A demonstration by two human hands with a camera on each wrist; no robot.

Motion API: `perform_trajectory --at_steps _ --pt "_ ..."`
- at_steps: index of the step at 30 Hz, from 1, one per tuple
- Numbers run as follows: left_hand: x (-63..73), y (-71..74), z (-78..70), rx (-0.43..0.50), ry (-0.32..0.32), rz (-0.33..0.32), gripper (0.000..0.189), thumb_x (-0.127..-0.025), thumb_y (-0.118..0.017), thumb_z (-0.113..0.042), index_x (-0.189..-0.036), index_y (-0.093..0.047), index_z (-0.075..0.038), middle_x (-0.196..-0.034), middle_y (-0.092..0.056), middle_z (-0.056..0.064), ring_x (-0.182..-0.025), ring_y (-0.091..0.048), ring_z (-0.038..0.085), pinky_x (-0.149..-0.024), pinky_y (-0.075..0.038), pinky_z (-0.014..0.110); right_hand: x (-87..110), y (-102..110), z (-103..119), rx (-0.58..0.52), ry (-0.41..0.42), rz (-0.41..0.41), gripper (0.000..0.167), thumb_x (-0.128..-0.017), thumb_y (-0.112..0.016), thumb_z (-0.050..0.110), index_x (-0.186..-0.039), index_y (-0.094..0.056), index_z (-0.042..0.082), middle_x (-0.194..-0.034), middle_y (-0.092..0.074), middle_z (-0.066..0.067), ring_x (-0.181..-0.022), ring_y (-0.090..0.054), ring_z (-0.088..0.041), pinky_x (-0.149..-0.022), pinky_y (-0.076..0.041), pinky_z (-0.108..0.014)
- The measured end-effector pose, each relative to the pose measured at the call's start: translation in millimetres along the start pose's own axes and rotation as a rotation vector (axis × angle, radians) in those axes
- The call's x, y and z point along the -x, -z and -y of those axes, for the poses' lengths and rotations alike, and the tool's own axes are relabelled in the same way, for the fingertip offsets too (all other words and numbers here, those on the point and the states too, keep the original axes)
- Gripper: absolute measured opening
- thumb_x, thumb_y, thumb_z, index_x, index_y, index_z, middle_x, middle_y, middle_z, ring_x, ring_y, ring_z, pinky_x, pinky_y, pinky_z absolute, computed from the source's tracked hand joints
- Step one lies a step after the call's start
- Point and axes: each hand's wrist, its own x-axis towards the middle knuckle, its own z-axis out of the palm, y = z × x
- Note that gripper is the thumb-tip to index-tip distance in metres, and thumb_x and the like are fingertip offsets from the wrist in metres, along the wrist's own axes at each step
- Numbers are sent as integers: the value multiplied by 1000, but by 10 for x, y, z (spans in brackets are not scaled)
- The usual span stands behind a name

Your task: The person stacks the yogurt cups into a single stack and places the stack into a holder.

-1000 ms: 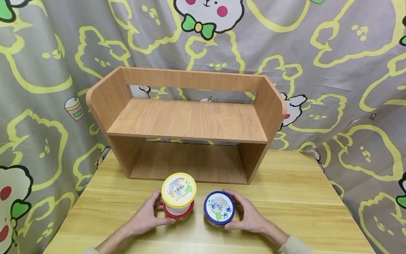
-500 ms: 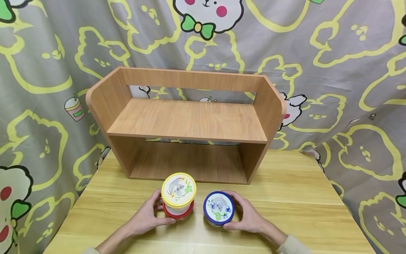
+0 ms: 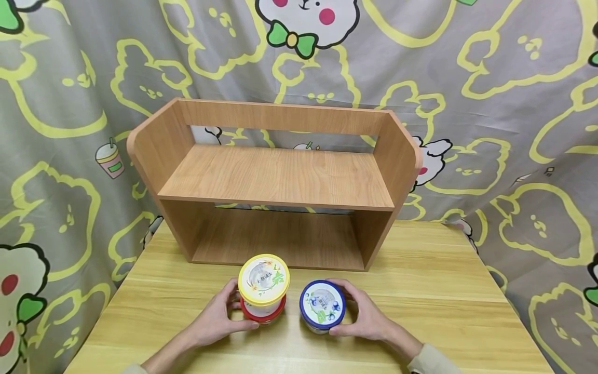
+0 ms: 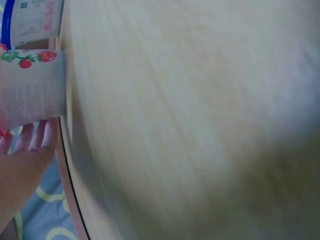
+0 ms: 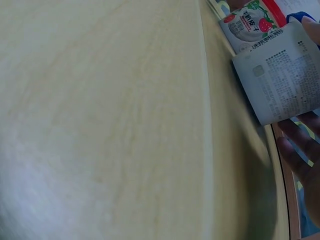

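On the table, two white tubs are stacked: one with a yellow lid [image 3: 263, 279] sits on top of one with a red lid [image 3: 266, 315]. My left hand [image 3: 217, 318] grips the lower tub from its left side, thumb in front. Strawberries are printed on the red-lidded tub [image 4: 32, 92] in the left wrist view. To the right, a little apart, stands a tub with a blue lid [image 3: 322, 305], blueberries on its label. My right hand [image 3: 369, 317] holds it from the right, between thumb and fingers. Printed text covers the side of this blue-lidded tub [image 5: 280, 75] in the right wrist view.
Behind the tubs stands a two-level wooden shelf [image 3: 275, 176], its lower board [image 3: 280, 239] close to the stack. It rests on the light wooden table [image 3: 448, 291]. A grey curtain [image 3: 467, 130] with yellow cartoon outlines hangs behind and at both sides.
My right hand and the blue-lidded tub have shifted very slightly left and away from me. The left hand and the stacked tubs stay where they were.
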Motion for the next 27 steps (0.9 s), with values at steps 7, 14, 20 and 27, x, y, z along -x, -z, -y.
perform_trajectory --at_steps 7,14,20,27 --pt "-10 -2 -8 -6 0 -1 86 -79 -94 -28 -146 -45 -9 -140 -62 16 -117 -68 10 -101 -56 19 -22 46 23 -1 1 -1 96 -74 -96 25 -155 -45 18 -145 -64 -5 -127 -62 -8 -106 -55 -29" --pt "-11 -20 6 -12 30 -6 87 -78 -95 -29 -147 -45 -11 -141 -62 15 -118 -68 13 -101 -55 18 -52 120 43 20 30 -16 96 -73 -96 23 -154 -45 16 -141 -67 -6 -125 -62 -8 -103 -56 -30" --pt "-13 -15 10 -14 19 -4 86 -78 -95 -28 -145 -45 -10 -140 -62 16 -118 -68 13 -101 -55 17 -116 201 105 26 48 -48 99 -72 -97 23 -156 -44 16 -143 -66 -6 -128 -62 -7 -105 -56 -32" --pt "-12 4 -10 7 1 7 86 -79 -95 -27 -146 -44 -7 -140 -62 17 -117 -67 11 -101 -56 19 -219 300 217 29 75 -86 100 -71 -97 20 -155 -44 15 -145 -63 -7 -130 -60 -7 -106 -56 -32"
